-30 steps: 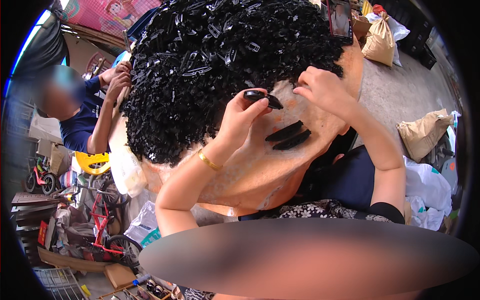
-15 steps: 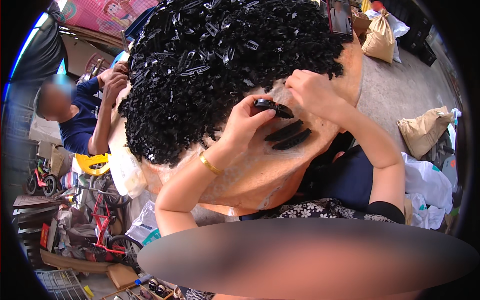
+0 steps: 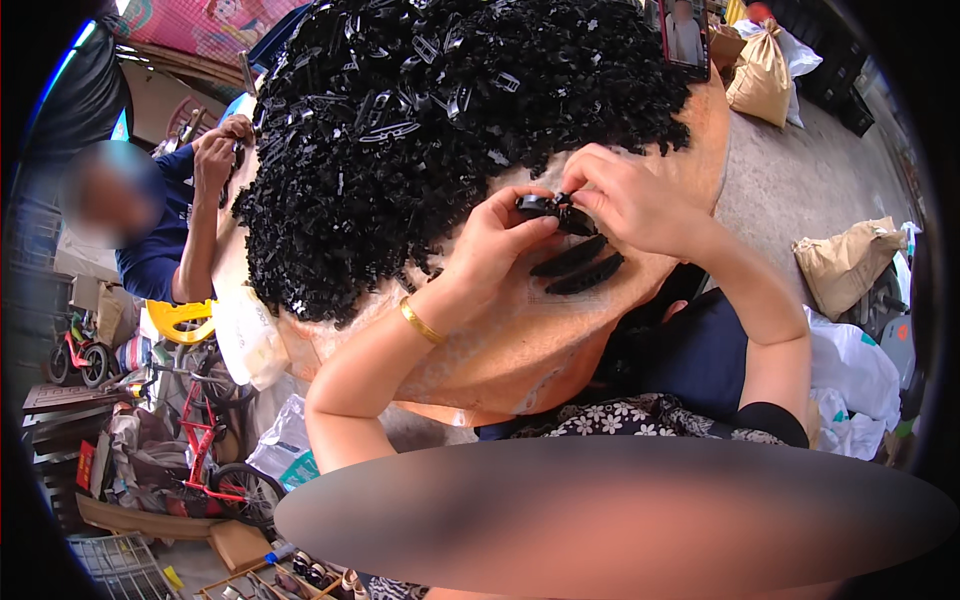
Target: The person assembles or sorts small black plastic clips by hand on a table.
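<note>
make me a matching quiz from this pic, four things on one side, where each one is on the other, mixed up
Things:
1. small black clip
2. heap of black plastic parts
3. gold bangle
4. two long black pieces

Places:
A. on the left wrist
B. on the board, just below the hands
C. pinched between both hands
D. piled over the board's far side

Pairs: 1-C, 2-D, 3-A, 4-B

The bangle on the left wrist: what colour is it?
Gold, a thin plain bangle, clearest in the head view.
</note>
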